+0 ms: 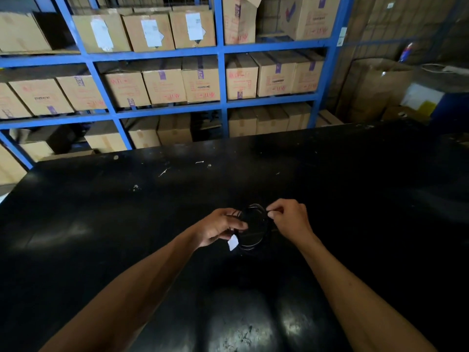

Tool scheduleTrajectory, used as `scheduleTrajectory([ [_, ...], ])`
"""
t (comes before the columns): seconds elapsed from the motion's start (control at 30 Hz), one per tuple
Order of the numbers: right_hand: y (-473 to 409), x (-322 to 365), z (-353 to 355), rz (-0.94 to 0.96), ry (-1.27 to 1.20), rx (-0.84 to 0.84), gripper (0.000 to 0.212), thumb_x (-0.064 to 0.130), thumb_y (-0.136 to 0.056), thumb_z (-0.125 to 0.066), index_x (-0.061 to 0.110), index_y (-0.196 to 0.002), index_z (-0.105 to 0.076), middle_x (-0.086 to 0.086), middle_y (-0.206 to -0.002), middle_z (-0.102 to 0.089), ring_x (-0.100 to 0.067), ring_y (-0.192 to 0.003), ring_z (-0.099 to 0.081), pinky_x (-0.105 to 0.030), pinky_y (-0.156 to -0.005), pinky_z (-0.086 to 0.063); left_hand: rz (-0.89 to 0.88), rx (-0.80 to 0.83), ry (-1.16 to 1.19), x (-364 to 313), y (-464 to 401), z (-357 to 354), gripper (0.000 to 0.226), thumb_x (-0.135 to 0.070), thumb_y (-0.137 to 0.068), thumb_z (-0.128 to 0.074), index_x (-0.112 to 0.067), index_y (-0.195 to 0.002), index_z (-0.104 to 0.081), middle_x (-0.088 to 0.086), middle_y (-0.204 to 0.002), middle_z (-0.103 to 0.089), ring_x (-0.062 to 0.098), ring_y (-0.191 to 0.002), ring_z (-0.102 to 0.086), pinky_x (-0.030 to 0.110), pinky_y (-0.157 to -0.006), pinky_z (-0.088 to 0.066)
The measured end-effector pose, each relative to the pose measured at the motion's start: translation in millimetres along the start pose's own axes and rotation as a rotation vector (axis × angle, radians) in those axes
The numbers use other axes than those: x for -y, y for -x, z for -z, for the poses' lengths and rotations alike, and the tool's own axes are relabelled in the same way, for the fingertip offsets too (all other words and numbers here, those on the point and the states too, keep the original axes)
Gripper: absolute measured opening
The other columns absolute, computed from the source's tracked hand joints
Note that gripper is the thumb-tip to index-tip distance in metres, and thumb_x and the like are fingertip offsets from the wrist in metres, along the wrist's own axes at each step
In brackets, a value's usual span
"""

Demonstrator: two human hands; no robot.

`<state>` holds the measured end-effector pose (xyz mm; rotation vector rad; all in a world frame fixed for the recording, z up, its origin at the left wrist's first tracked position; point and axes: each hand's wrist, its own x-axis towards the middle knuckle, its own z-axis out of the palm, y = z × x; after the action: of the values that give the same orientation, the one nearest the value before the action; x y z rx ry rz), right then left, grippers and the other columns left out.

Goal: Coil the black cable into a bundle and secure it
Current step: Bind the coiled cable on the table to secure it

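Observation:
The black cable (pixel 254 246) is wound into a round coil of several loops, held just above the black table (pixel 101 212). My left hand (pixel 221 229) grips the coil's left side, with its fingers curled around the strands. A small white tag (pixel 233 242) hangs from the coil below that hand. My right hand (pixel 291 219) pinches the coil's upper right side between thumb and fingers. The cable's ends are hard to make out against the dark tabletop.
The black table carries a few small white scraps (pixel 199 162) near its far edge. Behind it stands a blue shelf rack (pixel 221 72) packed with cardboard boxes (pixel 162 85). More boxes (pixel 373 87) are stacked at the right.

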<state>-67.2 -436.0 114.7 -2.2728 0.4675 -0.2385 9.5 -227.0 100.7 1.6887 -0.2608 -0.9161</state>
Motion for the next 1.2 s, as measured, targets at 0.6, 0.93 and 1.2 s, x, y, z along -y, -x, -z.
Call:
scheduleTrajectory([
  [0.6,-7,-43,-82,-0.354,-0.24,0.125,0.014,-0.001,-0.082,-0.075,0.01,-0.089,-0.08,-0.014,-0.075,-0.077,-0.023,-0.063,-0.074,-0.035,-0.072,-0.064,0.076,-0.413,-0.211,73,-28,18,0.031,-0.009,-0.093,-0.06,0.006,-0.067,-0.064,0.015,-0.067,-0.06,0.022,-0.064,-0.058,0.035,-0.065,-0.05],
  [0.93,-40,-54,-147,-0.345,-0.049,0.205,0.02,0.002,-0.084,-0.068,0.013,-0.096,-0.081,-0.014,-0.09,-0.079,-0.031,-0.091,-0.073,-0.039,-0.093,-0.055,0.224,-0.58,-0.403,99,-67,27,0.009,-0.011,-0.084,-0.058,-0.006,-0.083,-0.066,0.015,-0.084,-0.069,0.039,-0.091,-0.069,0.034,-0.07,-0.05],
  [1.2,-49,-68,-166,-0.303,0.071,0.284,0.027,0.006,-0.09,-0.065,0.015,-0.111,-0.078,-0.009,-0.111,-0.078,-0.027,-0.111,-0.067,-0.028,-0.102,-0.046,0.269,-0.56,-0.517,119,-82,36,0.033,-0.034,-0.088,-0.067,-0.009,-0.109,-0.072,0.018,-0.111,-0.068,0.035,-0.104,-0.065,0.045,-0.085,-0.057],
])
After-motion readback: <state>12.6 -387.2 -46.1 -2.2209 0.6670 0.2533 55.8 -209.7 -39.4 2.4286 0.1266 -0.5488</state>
